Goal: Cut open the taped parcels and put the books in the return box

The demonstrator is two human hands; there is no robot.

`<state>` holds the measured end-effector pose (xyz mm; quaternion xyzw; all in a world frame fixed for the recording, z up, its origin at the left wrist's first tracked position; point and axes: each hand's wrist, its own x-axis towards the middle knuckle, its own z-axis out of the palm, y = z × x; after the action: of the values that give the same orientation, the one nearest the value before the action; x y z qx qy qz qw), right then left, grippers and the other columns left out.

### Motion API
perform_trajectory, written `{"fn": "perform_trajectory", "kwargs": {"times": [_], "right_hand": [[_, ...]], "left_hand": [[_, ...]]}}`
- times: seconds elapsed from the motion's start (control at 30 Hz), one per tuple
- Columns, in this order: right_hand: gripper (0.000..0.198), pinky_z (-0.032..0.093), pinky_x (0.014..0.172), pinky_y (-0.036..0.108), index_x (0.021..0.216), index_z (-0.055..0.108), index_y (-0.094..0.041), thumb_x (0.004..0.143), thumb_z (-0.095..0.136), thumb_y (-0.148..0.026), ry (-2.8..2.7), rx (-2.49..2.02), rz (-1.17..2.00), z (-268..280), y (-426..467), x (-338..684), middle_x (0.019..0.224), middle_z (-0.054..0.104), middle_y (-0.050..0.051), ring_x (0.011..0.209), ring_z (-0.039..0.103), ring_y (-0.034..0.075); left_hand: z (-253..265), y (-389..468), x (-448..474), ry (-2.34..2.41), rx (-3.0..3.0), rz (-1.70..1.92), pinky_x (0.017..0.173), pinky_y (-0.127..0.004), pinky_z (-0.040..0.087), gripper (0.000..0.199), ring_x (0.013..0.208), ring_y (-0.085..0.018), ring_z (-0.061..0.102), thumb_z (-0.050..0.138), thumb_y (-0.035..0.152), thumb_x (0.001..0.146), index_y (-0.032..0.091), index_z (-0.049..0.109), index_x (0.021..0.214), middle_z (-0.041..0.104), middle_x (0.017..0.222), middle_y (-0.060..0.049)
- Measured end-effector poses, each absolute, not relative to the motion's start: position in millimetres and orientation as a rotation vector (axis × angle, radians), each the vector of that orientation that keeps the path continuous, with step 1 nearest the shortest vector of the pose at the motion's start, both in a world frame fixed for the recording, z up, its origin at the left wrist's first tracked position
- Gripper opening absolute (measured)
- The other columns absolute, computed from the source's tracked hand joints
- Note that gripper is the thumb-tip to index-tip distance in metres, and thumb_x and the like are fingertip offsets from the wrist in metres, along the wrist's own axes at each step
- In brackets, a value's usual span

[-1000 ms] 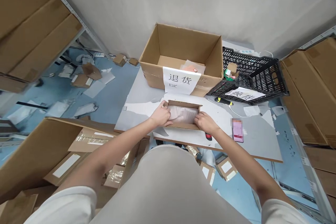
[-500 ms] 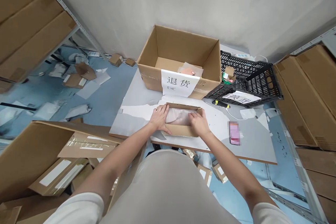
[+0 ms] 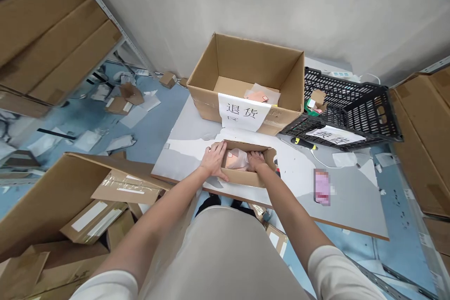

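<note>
Left hand point(image 3: 213, 161): flat, palm down, fingers extended and together, forearm stretched forward.
Right hand point(image 3: 256, 161): reaching forward and down, fingers curled, knuckles up, forearm angled inward.
Spacing: hands near, not touching.

- Small brown corrugated cardboard box point(image 3: 246, 176): matt, rough.
- Pinkish item in clear plastic wrap point(image 3: 236, 159): glossy, crinkled.
- Grey table point(image 3: 351, 197): smooth, matt top, torn white paper patches.
- Black plastic lattice crate point(image 3: 351, 108): slightly shiny.
- Large brown cardboard box point(image 3: 253, 63): matt, white paper label.
</note>
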<state>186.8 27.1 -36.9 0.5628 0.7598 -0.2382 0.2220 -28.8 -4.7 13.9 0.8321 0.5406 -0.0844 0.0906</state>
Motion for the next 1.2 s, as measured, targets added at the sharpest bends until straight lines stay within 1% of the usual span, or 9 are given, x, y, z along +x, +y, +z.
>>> {"fn": "perform_trajectory", "kwargs": {"times": [0.23, 0.4, 0.5, 0.63, 0.73, 0.87, 0.93, 1.03, 1.2], "right_hand": [[0.072, 0.041, 0.090, 0.033, 0.130, 0.043, -0.009, 0.065, 0.070, -0.023, 2.002, 1.585, -0.664, -55.4, 38.2, 176.8, 0.128, 0.047, 0.022, 0.113, 0.051, 0.026], [0.066, 0.038, 0.094, 0.044, 0.122, 0.050, -0.008, 0.060, 0.071, -0.016, 2.005, 1.611, -0.617, -52.8, 42.7, 172.8, 0.123, 0.051, 0.022, 0.119, 0.045, 0.031], [0.051, 0.036, 0.095, 0.044, 0.119, 0.053, -0.009, 0.069, 0.064, -0.015, 2.053, 1.653, -0.618, -46.1, 39.6, 174.5, 0.122, 0.054, 0.022, 0.119, 0.045, 0.030], [0.028, 0.042, 0.084, 0.034, 0.106, 0.061, -0.014, 0.080, 0.050, -0.011, 2.138, 1.644, -0.707, -25.7, 33.7, 182.5, 0.107, 0.065, 0.016, 0.101, 0.058, 0.023], [0.031, 0.044, 0.078, 0.031, 0.103, 0.061, -0.017, 0.077, 0.050, -0.006, 2.224, 1.642, -0.747, 3.4, 27.5, 192.2, 0.099, 0.069, 0.011, 0.091, 0.063, 0.022], [0.037, 0.045, 0.081, 0.033, 0.107, 0.058, -0.020, 0.077, 0.044, -0.005, 2.381, 1.806, -0.752, 45.3, 11.6, 210.8, 0.107, 0.067, 0.010, 0.096, 0.062, 0.024], [0.031, 0.046, 0.083, 0.034, 0.106, 0.059, -0.019, 0.079, 0.045, -0.011, 2.487, 2.077, -0.963, 58.1, -0.1, 219.0, 0.106, 0.068, 0.009, 0.099, 0.062, 0.024], [0.032, 0.048, 0.086, 0.038, 0.108, 0.060, -0.014, 0.079, 0.053, -0.028, 2.376, 2.609, -1.659, 65.0, -20.8, 220.0, 0.109, 0.068, 0.011, 0.102, 0.061, 0.026], [0.055, 0.049, 0.090, 0.042, 0.123, 0.052, -0.015, 0.075, 0.063, -0.039, 1.636, 2.943, -2.684, 66.6, -54.9, 183.4, 0.125, 0.059, 0.013, 0.110, 0.059, 0.027]], "left_hand": [[15.3, -4.5, -23.0, 1.648, 2.431, -0.313, 0.098, -0.045, 0.024, 0.136, 0.127, -0.039, 0.023, 0.063, 0.077, 0.041, 0.006, 0.011, 0.145, 0.015, 0.150, -0.022], [15.0, -4.3, -20.3, 1.674, 2.421, -0.280, 0.099, -0.048, 0.022, 0.131, 0.126, -0.039, 0.026, 0.062, 0.075, 0.045, 0.005, 0.014, 0.145, 0.017, 0.150, -0.022], [13.6, -5.4, -19.2, 1.692, 2.414, -0.268, 0.100, -0.050, 0.021, 0.124, 0.126, -0.039, 0.026, 0.061, 0.073, 0.049, 0.007, 0.019, 0.144, 0.019, 0.150, -0.021], [11.4, -4.8, -19.4, 1.698, 2.397, -0.232, 0.101, -0.052, 0.020, 0.125, 0.128, -0.040, 0.023, 0.064, 0.073, 0.045, 0.009, 0.022, 0.144, 0.021, 0.150, -0.020], [10.3, 0.5, -20.9, 1.695, 2.389, -0.186, 0.102, -0.052, 0.020, 0.131, 0.128, -0.040, 0.024, 0.067, 0.072, 0.041, 0.008, 0.019, 0.144, 0.020, 0.149, -0.021], [9.6, 14.0, -26.8, 1.709, 2.332, -0.092, 0.102, -0.050, 0.022, 0.134, 0.130, -0.038, 0.026, 0.071, 0.068, 0.041, 0.009, 0.012, 0.146, 0.017, 0.151, -0.021], [11.1, 20.1, -31.6, 1.670, 2.303, -0.046, 0.103, -0.049, 0.023, 0.136, 0.131, -0.038, 0.025, 0.073, 0.066, 0.040, 0.010, 0.009, 0.146, 0.016, 0.151, -0.022], [20.0, 20.9, -38.9, 1.577, 2.272, 0.023, 0.103, -0.051, 0.024, 0.129, 0.134, -0.038, 0.023, 0.073, 0.065, 0.044, 0.011, 0.015, 0.145, 0.021, 0.150, -0.021], [54.0, -6.8, -36.7, 1.515, 2.035, 0.513, 0.106, -0.054, 0.021, 0.072, 0.136, -0.032, 0.025, 0.050, 0.054, 0.079, 0.017, 0.034, 0.139, 0.035, 0.145, -0.016]]}}
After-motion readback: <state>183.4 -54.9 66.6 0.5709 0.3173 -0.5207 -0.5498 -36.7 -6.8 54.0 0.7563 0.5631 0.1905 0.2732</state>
